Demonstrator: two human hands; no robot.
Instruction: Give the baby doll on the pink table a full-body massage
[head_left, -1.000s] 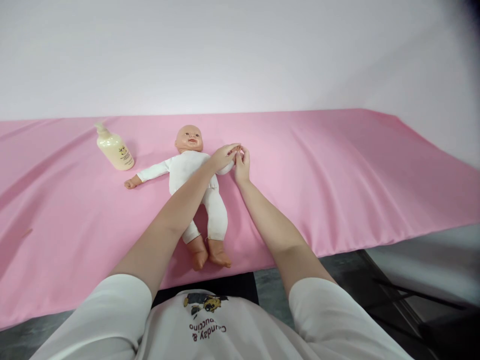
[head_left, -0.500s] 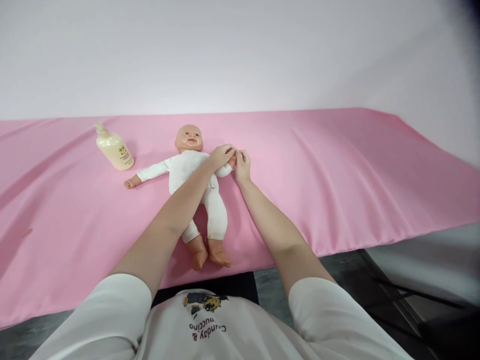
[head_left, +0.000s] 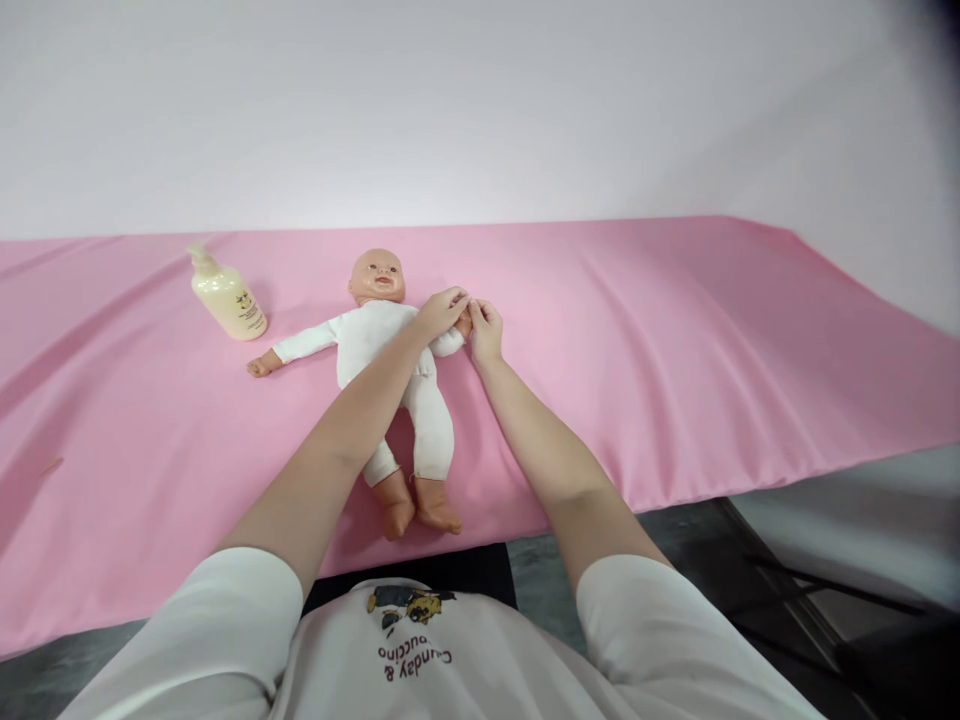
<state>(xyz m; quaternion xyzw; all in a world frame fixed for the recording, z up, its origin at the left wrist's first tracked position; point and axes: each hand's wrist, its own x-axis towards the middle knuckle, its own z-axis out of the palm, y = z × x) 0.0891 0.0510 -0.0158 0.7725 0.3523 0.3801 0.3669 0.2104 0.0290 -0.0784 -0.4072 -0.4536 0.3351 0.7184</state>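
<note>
A baby doll with a bare head and a white cloth body lies face up, its feet toward me. Both of my hands are closed at the doll's hand on the right side of its body. My left hand reaches across the doll's chest and grips that small hand from the left. From the right, my right hand pinches at it, fingertips meeting those of my left. The doll's fingers are mostly hidden by mine. Its other arm stretches out to the left.
A cream pump bottle stands left of the doll, beyond its outstretched arm. Pink cloth with folds covers the table. Behind it rises a white wall. The table's front edge runs just below the doll's feet.
Almost nothing differs. My fingertips have shifted very slightly at the doll's hand; the doll and bottle stay in place.
</note>
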